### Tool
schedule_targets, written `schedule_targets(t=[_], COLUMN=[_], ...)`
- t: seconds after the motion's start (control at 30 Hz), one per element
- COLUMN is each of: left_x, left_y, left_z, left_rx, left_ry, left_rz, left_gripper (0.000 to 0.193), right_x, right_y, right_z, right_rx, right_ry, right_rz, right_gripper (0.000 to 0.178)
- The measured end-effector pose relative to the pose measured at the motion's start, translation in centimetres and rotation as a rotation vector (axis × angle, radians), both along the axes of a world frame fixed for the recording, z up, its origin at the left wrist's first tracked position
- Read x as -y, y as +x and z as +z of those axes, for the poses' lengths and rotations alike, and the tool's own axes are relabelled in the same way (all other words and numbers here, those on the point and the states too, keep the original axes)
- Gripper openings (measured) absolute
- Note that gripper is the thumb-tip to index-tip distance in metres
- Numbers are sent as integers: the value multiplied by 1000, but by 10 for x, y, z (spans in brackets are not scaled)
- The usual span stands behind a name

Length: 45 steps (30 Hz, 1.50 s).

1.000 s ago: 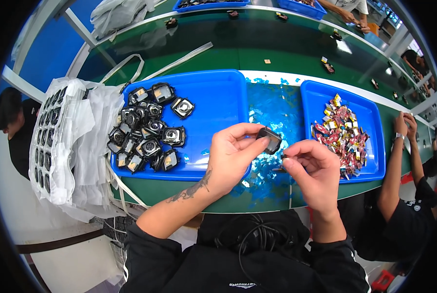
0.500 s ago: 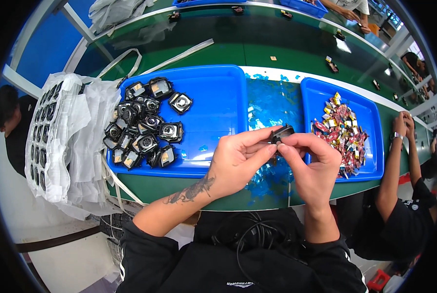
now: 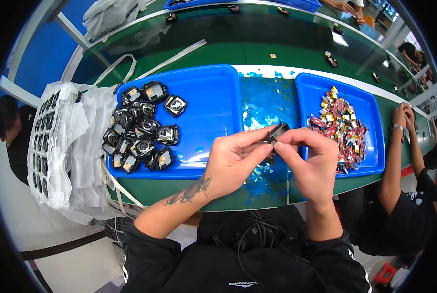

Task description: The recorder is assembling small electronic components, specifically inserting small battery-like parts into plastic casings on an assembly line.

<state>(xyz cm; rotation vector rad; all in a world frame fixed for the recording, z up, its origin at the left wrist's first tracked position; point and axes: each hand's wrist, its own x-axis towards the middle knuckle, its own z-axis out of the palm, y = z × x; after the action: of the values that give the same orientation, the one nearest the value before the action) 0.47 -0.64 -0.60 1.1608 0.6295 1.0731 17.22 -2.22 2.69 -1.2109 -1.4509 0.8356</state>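
Pinching a small black part (image 3: 277, 131) between fingertips, the left hand (image 3: 233, 161) and right hand (image 3: 312, 161) hold it above the strip of blue film scraps (image 3: 267, 102) between two trays. Risk: the grip is fingertip-only, so the part could slip and drop among the scraps. Left blue tray (image 3: 213, 97) holds a heap of black parts (image 3: 140, 132); right blue tray (image 3: 370, 122) holds colourful small pieces (image 3: 340, 122); nothing blocks either, though a neighbour's arm (image 3: 399, 161) rests just beside the right tray.
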Motion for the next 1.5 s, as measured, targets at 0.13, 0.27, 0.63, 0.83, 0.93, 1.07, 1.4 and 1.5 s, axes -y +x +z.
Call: schedule_targets(t=[0.13,0.27,0.63,0.83,0.93,1.07,1.4,1.5], left_x=[-1,1,1,-6,-5,-8,-11,-9], left_y=[0,0,-2,0,2,-8,-14,-11], left_z=[-1,-1,0,7,13,13,11,10], left_rx=[24,21,-52,115,141,-169,-514,-499], left_ry=[-11,-7,33,-90,-66,276,628,593], left_rz=[-3,5,-42,95,89,104,172,136], left_gripper=[37,37,36,35,35,34,19,13], right_x=[-1,-2,4,8,16,16,15,15], right_y=[-2,0,-4,8,3,7,16,20], right_z=[0,-1,-3,-14,-20,-17,-16,-11], right_rx=[16,27,60,-335,-295,-418,-250,-233], right_ry=[8,6,40,7,-139,-104,-47,-73], right_rz=[-13,-3,-80,-69,77,77,130,149], right_gripper=[8,8,15,30,26,12,7,7])
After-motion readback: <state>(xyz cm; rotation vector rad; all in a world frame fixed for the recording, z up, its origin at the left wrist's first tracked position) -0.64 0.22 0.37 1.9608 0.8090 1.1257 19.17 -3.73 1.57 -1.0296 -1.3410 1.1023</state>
